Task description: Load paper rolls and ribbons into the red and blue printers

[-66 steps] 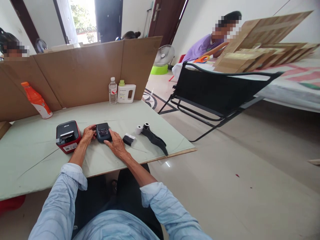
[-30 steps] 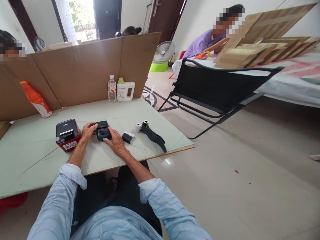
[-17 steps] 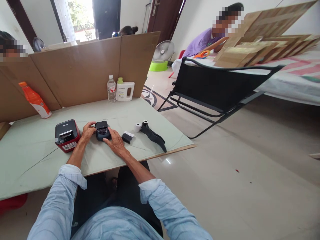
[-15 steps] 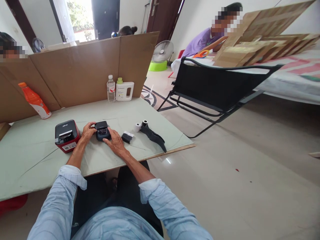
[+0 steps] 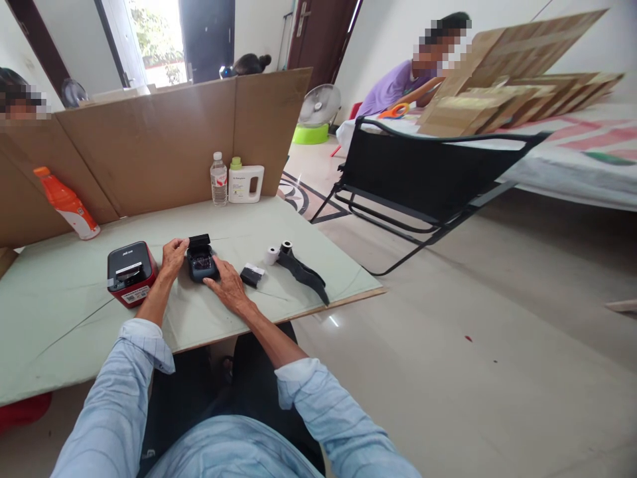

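Note:
A small dark printer (image 5: 203, 265) rests on the pale green table, its lid (image 5: 200, 239) raised and its hollow inside showing. My left hand (image 5: 174, 257) pinches the left edge of that lid. Against the right side of the body lies my right hand (image 5: 227, 284), its thumb at the front and its fingers along the side, gripping it. Left of my hands stands a larger black and red box-shaped machine (image 5: 131, 273). To the right are a small black and white block (image 5: 252, 275), two small rolls (image 5: 271, 255) and a black strap (image 5: 304, 273).
A cardboard screen (image 5: 164, 143) borders the table's far side. Before it stand an orange bottle (image 5: 67, 202), a water bottle (image 5: 219, 179) and a white jug (image 5: 245, 184). A black folding chair (image 5: 423, 176) is at the right; a person in purple (image 5: 388, 89) sits behind it.
The printer's lid has swung further up and back with my left hand at its edge, baring more of the inside. My right hand stays on the body. The view has shifted slightly.

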A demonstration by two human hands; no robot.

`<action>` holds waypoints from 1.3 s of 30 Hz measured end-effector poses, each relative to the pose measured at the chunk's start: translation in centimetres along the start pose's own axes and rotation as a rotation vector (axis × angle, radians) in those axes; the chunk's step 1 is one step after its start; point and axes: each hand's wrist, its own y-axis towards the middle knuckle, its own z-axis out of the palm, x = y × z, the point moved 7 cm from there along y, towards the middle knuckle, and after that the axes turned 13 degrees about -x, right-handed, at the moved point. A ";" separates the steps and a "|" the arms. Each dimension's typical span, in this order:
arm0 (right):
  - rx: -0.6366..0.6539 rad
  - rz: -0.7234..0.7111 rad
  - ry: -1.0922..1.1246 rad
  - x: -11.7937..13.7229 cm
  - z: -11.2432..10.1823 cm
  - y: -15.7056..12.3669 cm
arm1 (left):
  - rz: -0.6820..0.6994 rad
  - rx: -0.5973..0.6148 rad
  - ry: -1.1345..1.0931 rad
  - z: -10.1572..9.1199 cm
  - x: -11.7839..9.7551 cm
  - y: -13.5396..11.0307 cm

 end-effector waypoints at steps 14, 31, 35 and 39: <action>-0.020 0.012 0.025 -0.1 0.1 0.0 | 0.319 0.389 0.295 0.0 1.0 -2.0; -0.035 -0.007 0.010 -0.3 0.2 0.0 | 0.484 0.239 0.570 1.2 -4.2 -3.0; -0.030 -0.012 0.011 -0.4 0.3 0.0 | 0.461 0.245 0.611 1.9 -4.5 -3.0; -0.029 -0.001 0.006 -0.5 0.4 0.0 | 0.493 0.329 0.613 1.9 -4.4 -3.4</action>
